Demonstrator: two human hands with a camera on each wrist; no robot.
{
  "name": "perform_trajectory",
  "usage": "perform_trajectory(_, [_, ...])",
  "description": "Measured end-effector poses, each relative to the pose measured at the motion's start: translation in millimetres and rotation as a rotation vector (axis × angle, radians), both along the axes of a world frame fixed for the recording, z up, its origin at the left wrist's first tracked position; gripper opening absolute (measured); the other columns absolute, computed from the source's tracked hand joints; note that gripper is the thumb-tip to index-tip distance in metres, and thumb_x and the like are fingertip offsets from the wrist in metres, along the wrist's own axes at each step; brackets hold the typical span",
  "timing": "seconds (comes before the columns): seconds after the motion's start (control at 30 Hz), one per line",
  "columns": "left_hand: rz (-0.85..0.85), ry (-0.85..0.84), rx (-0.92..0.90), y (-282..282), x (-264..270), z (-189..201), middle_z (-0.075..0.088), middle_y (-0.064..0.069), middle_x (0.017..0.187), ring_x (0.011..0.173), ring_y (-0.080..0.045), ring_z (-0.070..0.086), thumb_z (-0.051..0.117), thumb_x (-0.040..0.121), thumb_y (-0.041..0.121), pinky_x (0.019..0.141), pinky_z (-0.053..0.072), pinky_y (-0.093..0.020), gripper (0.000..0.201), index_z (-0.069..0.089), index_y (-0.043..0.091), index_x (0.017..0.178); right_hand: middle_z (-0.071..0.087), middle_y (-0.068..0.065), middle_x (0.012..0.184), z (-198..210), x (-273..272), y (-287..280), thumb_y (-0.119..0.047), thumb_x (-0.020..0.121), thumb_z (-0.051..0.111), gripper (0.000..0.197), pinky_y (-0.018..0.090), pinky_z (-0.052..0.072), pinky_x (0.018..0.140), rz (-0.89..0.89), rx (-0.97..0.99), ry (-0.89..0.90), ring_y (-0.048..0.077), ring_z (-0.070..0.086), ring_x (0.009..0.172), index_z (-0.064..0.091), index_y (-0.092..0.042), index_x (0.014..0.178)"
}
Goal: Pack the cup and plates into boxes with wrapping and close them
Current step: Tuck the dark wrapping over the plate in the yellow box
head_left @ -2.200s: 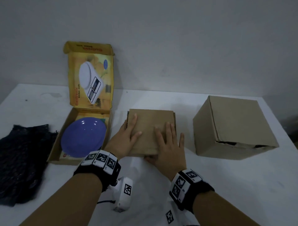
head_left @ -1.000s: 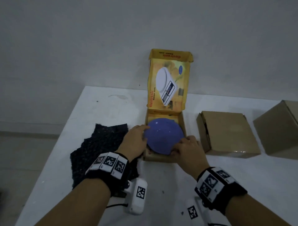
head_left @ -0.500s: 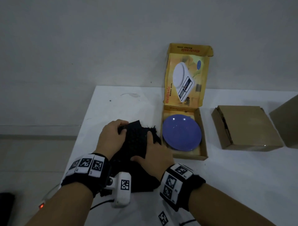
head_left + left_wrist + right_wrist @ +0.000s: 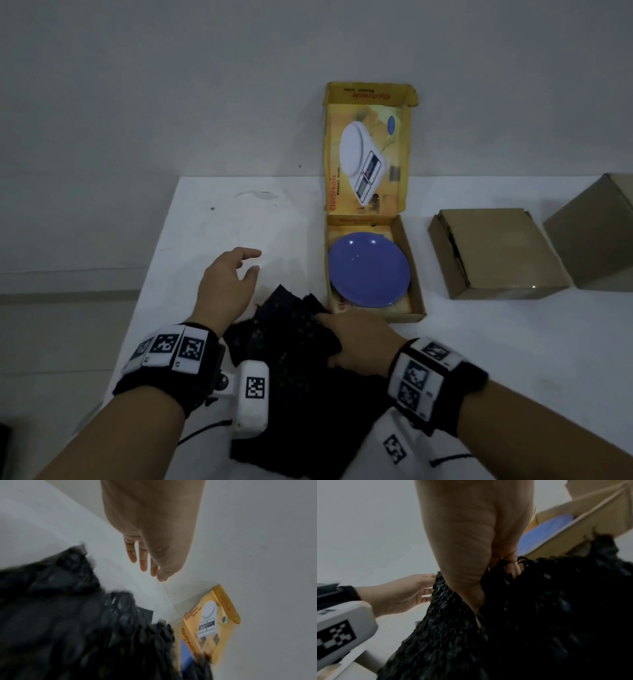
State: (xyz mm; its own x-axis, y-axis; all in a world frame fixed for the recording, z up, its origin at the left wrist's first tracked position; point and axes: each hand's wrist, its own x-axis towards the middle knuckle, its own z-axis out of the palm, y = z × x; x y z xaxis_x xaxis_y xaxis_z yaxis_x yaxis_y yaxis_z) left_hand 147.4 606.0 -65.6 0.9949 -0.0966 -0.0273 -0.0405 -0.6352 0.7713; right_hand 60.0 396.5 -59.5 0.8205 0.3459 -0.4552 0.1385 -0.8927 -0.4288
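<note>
Wrapping, a black bubbled sheet, is lying crumpled near the front edge of the white table, toward its left side. The right hand is gripping the sheet's upper fold, fingers curled into the material, as the right wrist view is showing close up. The left hand is hovering just left of the sheet with fingers spread and relaxed, holding nothing; from the right wrist view its fingertips are sitting right at the sheet's edge, though whether they are touching it cannot be told.

Just beyond the wrapping, a yellow box is standing open with its printed lid upright toward the back edge, and a blue plate is lying inside it. To the right, a flat brown box is sitting closed, and a taller brown box is standing beside it at the right edge of the head view.
</note>
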Motion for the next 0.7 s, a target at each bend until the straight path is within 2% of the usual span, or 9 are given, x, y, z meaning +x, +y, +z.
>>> perform_trajectory(0.13, [-0.129, 0.046, 0.015, -31, -2, -7, 0.056, 0.0, 0.128, 0.117, -0.018, 0.052, 0.057, 0.093, 0.021, 0.088, 0.04, -0.027, 0.028, 0.059, 0.024, 0.121, 0.061, 0.001, 0.122, 8, -19, -54, -0.02, 0.082, 0.066, 0.045, 0.03, 0.047, 0.084, 0.001, -0.082, 0.024, 0.023, 0.057, 0.11, 0.053, -0.026, 0.126])
perform_trajectory(0.2, [-0.179, 0.061, 0.008, -52, -4, -10, 0.054, -0.001, 0.131, 0.118, -0.02, 0.052, 0.057, 0.093, 0.022, 0.09, 0.041, -0.028, 0.032, 0.057, 0.024, 0.125, 0.061, 0.001, 0.121, 14, -26, -75, -0.02, 0.084, 0.065, 0.042, 0.032, 0.048, 0.083, -0.032, -0.124, 0.022, 0.025, 0.057, 0.11, 0.054, -0.026, 0.124])
perform_trajectory(0.3, [-0.226, 0.07, -0.017, -82, -6, -15, 0.048, -0.005, 0.137, 0.12, -0.024, 0.051, 0.059, 0.092, 0.022, 0.094, 0.041, -0.031, 0.044, 0.049, 0.023, 0.134, 0.052, 0.001, 0.125, 17, -36, -94, -0.028, 0.078, 0.072, 0.071, 0.039, 0.05, 0.084, -0.107, -0.13, 0.015, 0.026, 0.055, 0.109, 0.034, -0.034, 0.138])
perform_trajectory(0.33, [-0.231, 0.077, -0.025, -90, -6, -16, 0.045, -0.006, 0.14, 0.121, -0.025, 0.05, 0.06, 0.091, 0.022, 0.094, 0.041, -0.031, 0.048, 0.045, 0.021, 0.137, 0.049, 0.0, 0.126, 16, -40, -97, -0.031, 0.076, 0.074, 0.074, 0.04, 0.05, 0.083, -0.143, -0.115, -0.005, 0.025, 0.055, 0.108, 0.033, -0.036, 0.137])
perform_trajectory(0.4, [-0.239, 0.103, -0.019, -103, -5, -20, 0.041, -0.006, 0.143, 0.122, -0.027, 0.049, 0.062, 0.09, 0.024, 0.097, 0.041, -0.034, 0.055, 0.041, 0.02, 0.14, 0.046, -0.002, 0.122, 13, -48, -102, -0.036, 0.077, 0.073, 0.056, 0.037, 0.049, 0.081, -0.187, -0.093, -0.112, 0.022, 0.054, 0.104, 0.045, -0.033, 0.126])
perform_trajectory(0.5, [-0.26, 0.13, 0.015, -111, 0, -29, 0.043, -0.009, 0.142, 0.123, -0.03, 0.049, 0.066, 0.086, 0.021, 0.101, 0.042, -0.043, 0.059, 0.041, 0.018, 0.14, 0.052, -0.004, 0.114, 12, -55, -112, -0.042, 0.084, 0.064, 0.032, 0.026, 0.042, 0.075, -0.272, -0.07, -0.282, 0.017, 0.055, 0.102, 0.063, -0.029, 0.114])
perform_trajectory(0.57, [-0.267, 0.134, 0.019, -112, 1, -34, 0.044, -0.011, 0.141, 0.122, -0.031, 0.05, 0.066, 0.086, 0.016, 0.101, 0.042, -0.043, 0.058, 0.043, 0.017, 0.14, 0.061, -0.005, 0.102, 14, -55, -121, -0.041, 0.087, 0.061, 0.026, 0.024, 0.041, 0.07, -0.344, 0.0, -0.349, 0.017, 0.06, 0.095, 0.068, -0.03, 0.11])
perform_trajectory(0.6, [-0.266, 0.134, 0.017, -112, 1, -35, 0.044, -0.01, 0.141, 0.121, -0.031, 0.05, 0.065, 0.086, 0.014, 0.1, 0.043, -0.043, 0.057, 0.043, 0.018, 0.139, 0.065, -0.005, 0.097, 16, -54, -126, -0.039, 0.088, 0.059, 0.024, 0.026, 0.045, 0.07, -0.377, 0.052, -0.366, 0.018, 0.062, 0.09, 0.068, -0.032, 0.11])
perform_trajectory(0.7, [-0.252, 0.125, 0.014, -112, 3, -37, 0.048, -0.008, 0.139, 0.117, -0.03, 0.053, 0.063, 0.086, 0.015, 0.097, 0.045, -0.042, 0.054, 0.046, 0.021, 0.137, 0.072, -0.008, 0.102, 21, -48, -140, -0.025, 0.091, 0.054, 0.03, 0.03, 0.054, 0.078, -0.472, 0.246, -0.358, 0.012, 0.067, 0.09, 0.065, -0.038, 0.116])
